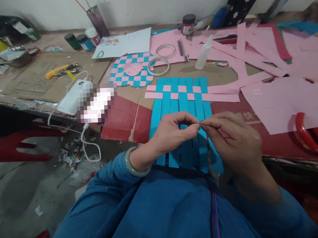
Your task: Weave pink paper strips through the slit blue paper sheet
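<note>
My left hand (pixel 172 130) and my right hand (pixel 233 138) meet fingertip to fingertip above a sheet of blue paper strips (pixel 179 111). Both are closed in a pinch around something tiny at their tips, too small to make out. Two pink paper strips (pixel 221 97) are woven crosswise through the far part of the blue strips, their ends sticking out on both sides. The near ends of the blue strips hang over the table edge towards my body. Beyond them lies a finished-looking blue and pink woven piece (pixel 117 70) with a pink oval on it.
Two tape rings (pixel 169 67), a glue bottle (pixel 204 54) and two pencils (pixel 183 50) lie behind the weaving. Pink paper sheets (pixel 284 103) and red-handled scissors (pixel 301 126) are at right. A white power bank (pixel 75 98) with a cable and a blurred phone (pixel 97 104) lie left.
</note>
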A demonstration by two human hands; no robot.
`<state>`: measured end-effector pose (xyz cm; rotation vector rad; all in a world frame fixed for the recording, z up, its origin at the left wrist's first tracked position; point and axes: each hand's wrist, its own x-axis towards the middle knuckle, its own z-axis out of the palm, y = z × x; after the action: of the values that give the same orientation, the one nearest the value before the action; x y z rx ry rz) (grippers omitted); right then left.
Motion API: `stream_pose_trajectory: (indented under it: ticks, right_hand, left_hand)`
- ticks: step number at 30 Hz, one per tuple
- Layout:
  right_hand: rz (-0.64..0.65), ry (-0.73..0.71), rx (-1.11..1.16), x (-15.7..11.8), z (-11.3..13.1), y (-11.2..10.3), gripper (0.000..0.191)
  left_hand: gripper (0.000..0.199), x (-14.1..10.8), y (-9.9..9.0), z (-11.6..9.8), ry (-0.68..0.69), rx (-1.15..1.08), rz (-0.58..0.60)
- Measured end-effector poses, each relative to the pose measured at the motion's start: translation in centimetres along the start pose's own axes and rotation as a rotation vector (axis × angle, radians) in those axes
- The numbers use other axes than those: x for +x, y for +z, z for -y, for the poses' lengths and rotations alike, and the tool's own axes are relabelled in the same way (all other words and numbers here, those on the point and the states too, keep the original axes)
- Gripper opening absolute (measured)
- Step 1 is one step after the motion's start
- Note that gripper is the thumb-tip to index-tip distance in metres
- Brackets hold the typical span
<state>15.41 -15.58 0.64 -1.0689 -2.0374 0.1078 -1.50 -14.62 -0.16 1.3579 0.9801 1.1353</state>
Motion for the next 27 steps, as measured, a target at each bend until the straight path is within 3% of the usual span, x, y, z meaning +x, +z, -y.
stream_pose_trajectory:
  ticks: [9, 27]
  right_hand:
    - [-0.071, -0.074, -0.039, -0.15, 0.08, 0.34, 0.012]
    - [-0.064, -0.078, -0.066, -0.04, 0.28, 0.14, 0.016]
  left_hand:
    - [0.022, -0.09, 0.22, -0.03, -0.122, -0.177, 0.002]
    - [0.027, 0.36, 0.31, -0.4, -0.198, -0.312, 0.026]
